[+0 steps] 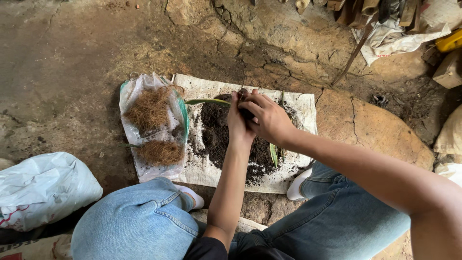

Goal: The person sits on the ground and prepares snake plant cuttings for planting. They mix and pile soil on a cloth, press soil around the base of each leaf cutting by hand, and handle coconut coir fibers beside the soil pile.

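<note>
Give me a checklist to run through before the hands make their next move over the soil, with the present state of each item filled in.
1. Both hands meet over the soil: ok; left hand and right hand press together around something dark.
2. What they clasp is identifiable: cannot tell; the fingers hide it.
3. Soil pile stays on the white sack: ok, though crumbs are scattered across it.
4. Green leaf is free of the hands: ok; it pokes out to the side.
5. Brown fibre is nearby: ok; it lies on the plastic bag beside the sack.
</note>
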Motion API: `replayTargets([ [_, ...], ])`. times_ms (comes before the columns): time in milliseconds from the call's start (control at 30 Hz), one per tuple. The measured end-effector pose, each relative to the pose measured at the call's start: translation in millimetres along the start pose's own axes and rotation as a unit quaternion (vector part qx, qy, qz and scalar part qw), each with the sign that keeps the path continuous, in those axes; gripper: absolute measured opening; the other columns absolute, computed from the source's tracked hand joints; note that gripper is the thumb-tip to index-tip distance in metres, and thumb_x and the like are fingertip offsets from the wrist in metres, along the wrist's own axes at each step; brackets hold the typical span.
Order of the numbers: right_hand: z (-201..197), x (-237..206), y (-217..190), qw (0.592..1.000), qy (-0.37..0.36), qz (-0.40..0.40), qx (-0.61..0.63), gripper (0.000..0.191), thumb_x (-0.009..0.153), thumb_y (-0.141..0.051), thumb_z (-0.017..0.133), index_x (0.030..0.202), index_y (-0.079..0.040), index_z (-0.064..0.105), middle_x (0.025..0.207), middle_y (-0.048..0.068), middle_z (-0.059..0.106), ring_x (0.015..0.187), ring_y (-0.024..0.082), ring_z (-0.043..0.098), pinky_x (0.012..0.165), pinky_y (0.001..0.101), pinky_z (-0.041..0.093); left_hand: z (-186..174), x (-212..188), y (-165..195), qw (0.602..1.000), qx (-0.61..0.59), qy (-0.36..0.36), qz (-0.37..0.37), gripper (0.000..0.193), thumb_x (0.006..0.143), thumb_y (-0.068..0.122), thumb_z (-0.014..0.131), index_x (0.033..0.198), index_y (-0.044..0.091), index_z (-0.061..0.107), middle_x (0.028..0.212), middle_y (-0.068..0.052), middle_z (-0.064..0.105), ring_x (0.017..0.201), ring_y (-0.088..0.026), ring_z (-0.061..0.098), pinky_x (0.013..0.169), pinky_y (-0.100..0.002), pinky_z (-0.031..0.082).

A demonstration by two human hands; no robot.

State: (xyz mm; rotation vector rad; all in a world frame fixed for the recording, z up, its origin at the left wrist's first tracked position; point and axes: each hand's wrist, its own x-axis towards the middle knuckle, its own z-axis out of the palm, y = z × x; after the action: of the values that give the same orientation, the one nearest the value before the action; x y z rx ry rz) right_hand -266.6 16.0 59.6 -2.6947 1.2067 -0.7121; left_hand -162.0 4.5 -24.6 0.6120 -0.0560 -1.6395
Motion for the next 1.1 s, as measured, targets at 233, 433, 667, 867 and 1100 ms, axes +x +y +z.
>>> replayTargets([
  [233, -31, 5, 11, 0.986, -0.105, -0.084, 0.096, 0.042, 0.077, -0.008, 0.081, 0.118, -0.002, 0.072, 0.127, 0.017, 0.065, 0.106, 0.032, 0.069, 0.091, 0.0402, 0.060, -43, 38, -18, 0.993, -0.116, 0.015, -0.027, 0.030, 0.113, 0.028, 0.046, 0.102, 0.002, 0.057, 0.089, -0.008, 0.063, 0.076, -0.016, 0.064, 0.068, -0.026, 0.060],
  [433, -12, 3, 22, 0.977, -0.046, -0.198, 0.067, 0.034, 0.085, -0.004, 0.076, 0.119, -0.003, 0.075, 0.120, 0.010, 0.070, 0.111, 0.026, 0.070, 0.096, 0.0348, 0.062, -39, 30, -15, 0.968, -0.234, -0.015, -0.095, 0.022, 0.110, 0.010, 0.043, 0.113, -0.007, 0.058, 0.095, -0.015, 0.065, 0.081, -0.020, 0.067, 0.074, -0.027, 0.062],
  [667, -13, 6, 24, 0.959, -0.025, -0.283, -0.005, 0.035, 0.084, -0.008, 0.074, 0.118, 0.000, 0.073, 0.119, 0.012, 0.070, 0.117, 0.027, 0.067, 0.102, 0.0378, 0.057, -28, 14, 5, 0.934, -0.330, -0.042, -0.129, 0.026, 0.110, 0.003, 0.039, 0.120, -0.009, 0.058, 0.098, -0.017, 0.067, 0.086, -0.021, 0.067, 0.082, -0.029, 0.061],
  [867, -18, 15, 17, 0.969, -0.030, -0.246, 0.006, 0.036, 0.078, -0.008, 0.074, 0.113, -0.001, 0.071, 0.123, 0.013, 0.070, 0.118, 0.028, 0.065, 0.101, 0.0392, 0.058, -17, 7, 22, 0.971, -0.226, -0.046, -0.060, 0.026, 0.111, 0.022, 0.044, 0.107, 0.002, 0.060, 0.094, -0.011, 0.068, 0.083, -0.019, 0.066, 0.079, -0.030, 0.059],
  [1100, -22, 11, 15, 0.991, -0.027, -0.002, 0.131, 0.032, 0.090, -0.014, 0.080, 0.121, -0.006, 0.072, 0.116, 0.011, 0.072, 0.099, 0.024, 0.073, 0.087, 0.0348, 0.064, 21, -28, 28, 0.989, -0.115, -0.056, 0.075, 0.030, 0.105, 0.035, 0.046, 0.117, 0.012, 0.061, 0.093, -0.005, 0.063, 0.099, -0.022, 0.066, 0.088, -0.033, 0.053],
])
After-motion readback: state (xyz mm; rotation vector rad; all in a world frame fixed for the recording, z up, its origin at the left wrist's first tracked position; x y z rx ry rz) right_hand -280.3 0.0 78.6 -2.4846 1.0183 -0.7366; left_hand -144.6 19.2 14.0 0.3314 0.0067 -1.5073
